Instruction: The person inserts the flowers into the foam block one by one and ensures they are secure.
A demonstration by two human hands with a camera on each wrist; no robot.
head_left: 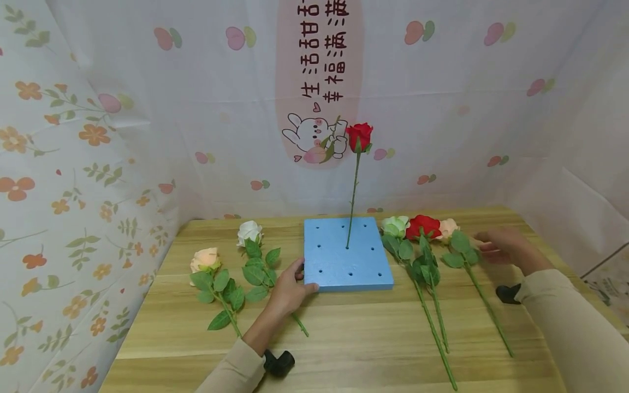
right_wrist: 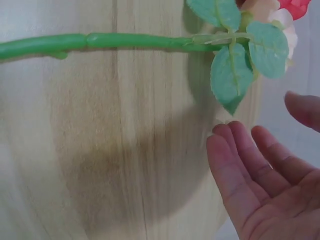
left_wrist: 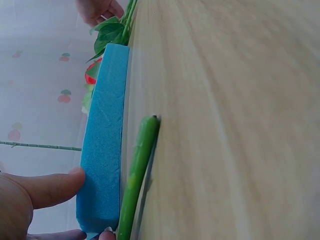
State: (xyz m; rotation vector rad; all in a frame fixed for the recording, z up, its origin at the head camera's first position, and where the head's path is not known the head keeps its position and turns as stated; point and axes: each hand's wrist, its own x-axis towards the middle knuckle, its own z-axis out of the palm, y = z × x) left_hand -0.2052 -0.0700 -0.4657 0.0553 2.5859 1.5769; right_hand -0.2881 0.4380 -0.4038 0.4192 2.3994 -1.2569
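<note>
A blue foam block point(head_left: 346, 265) with rows of small holes lies flat on the table. One red rose point(head_left: 360, 137) stands upright with its stem in the middle hole. My left hand point(head_left: 289, 289) grips the block's near left corner, thumb point(left_wrist: 57, 188) against its edge and fingers round the side. To the right, my right hand point(head_left: 508, 248) reaches beside a peach rose point(head_left: 449, 229) with its fingers apart and nothing between them. In the right wrist view the fingertips point(right_wrist: 218, 145) are just short of that rose's leaves point(right_wrist: 232, 77).
Right of the block lie a pale green rose point(head_left: 395, 226) and another red rose point(head_left: 423, 227), stems toward me. On the left are a white rose point(head_left: 249, 233) and a second peach rose point(head_left: 205, 260). A patterned cloth point(head_left: 221, 136) hangs behind the wooden table point(head_left: 373, 344).
</note>
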